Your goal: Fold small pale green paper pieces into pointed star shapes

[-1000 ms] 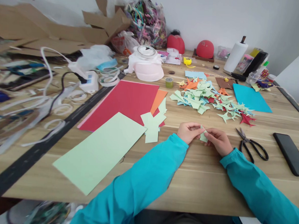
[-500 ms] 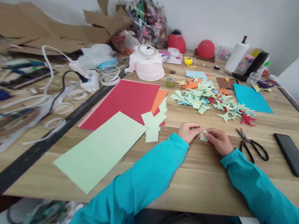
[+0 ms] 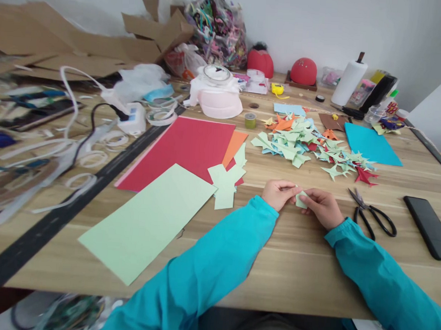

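Between my two hands is a small folded piece of light green paper [image 3: 301, 200], held just above the wooden table. My left hand [image 3: 279, 194] pinches its left side between thumb and fingers. On the right side, my right hand [image 3: 324, 207] grips it the same way, fingers closed. The fingers hide much of the paper's folds. Beyond my hands lies a heap of folded paper shapes [image 3: 294, 142], mostly light green with some orange, red and blue. Small light green paper pieces [image 3: 225, 187] lie to the left of my hands.
Black-handled scissors [image 3: 374, 214] lie right of my right hand, with a black phone [image 3: 430, 227] farther right. A large light green sheet [image 3: 147, 223] overlaps red sheets [image 3: 184, 150] at left. A turquoise sheet [image 3: 373, 144] lies behind the heap. Cables and strips clutter the far left.
The small paper between my fingers has tilted slightly, so more of its face shows. Both hands stay in almost the same place.
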`<state>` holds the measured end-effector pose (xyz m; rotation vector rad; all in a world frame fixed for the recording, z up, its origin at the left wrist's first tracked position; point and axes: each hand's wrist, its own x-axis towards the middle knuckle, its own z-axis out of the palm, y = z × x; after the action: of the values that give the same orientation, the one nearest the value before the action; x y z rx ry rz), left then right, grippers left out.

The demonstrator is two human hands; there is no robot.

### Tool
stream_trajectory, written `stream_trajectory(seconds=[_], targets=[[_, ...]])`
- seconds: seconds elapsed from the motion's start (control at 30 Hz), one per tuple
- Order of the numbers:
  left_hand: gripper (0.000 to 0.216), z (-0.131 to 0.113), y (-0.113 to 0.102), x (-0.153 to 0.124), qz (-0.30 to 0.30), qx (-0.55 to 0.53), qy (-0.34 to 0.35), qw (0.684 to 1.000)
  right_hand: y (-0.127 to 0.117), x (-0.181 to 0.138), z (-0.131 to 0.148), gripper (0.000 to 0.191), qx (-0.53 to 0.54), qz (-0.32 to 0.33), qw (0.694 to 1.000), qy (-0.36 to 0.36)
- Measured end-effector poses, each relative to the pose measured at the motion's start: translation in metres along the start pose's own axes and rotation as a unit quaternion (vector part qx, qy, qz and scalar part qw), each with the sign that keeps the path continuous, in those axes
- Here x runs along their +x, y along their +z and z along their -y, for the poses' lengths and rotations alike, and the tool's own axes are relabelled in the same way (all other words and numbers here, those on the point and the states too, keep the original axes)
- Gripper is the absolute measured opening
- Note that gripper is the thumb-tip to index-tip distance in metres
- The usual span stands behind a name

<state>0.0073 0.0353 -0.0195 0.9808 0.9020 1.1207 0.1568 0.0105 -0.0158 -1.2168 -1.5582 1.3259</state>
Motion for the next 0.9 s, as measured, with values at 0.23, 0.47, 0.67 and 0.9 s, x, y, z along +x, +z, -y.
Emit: stream_trajectory(seconds=[0.23, 0.47, 0.67, 0.9], targets=[[0.028, -0.0016, 0.0003, -0.0011, 0.016, -0.002, -0.003, 1.0, 0.0012, -0.0002, 0.0012, 0.029, 0.014, -0.005, 1.0, 0.006], [0.029, -0.001, -0.0003, -0.002, 0.02, -0.01, -0.009, 1.0, 0.0013, -0.0015, 0.0023, 0.031, 0.002, -0.007, 1.0, 0.003], [0.037, -0.0009, -0.0001, -0.0014, 0.029, -0.036, -0.022, 0.999, 0.0013, -0.0026, 0.0025, 0.033, -0.002, -0.012, 1.0, 0.004], [0.032, -0.0036, 0.002, -0.0041, 0.039, 0.041, 0.016, 0.998, 0.0013, -0.0024, 0.0055, 0.03, 0.014, 0.007, 1.0, 0.005]])
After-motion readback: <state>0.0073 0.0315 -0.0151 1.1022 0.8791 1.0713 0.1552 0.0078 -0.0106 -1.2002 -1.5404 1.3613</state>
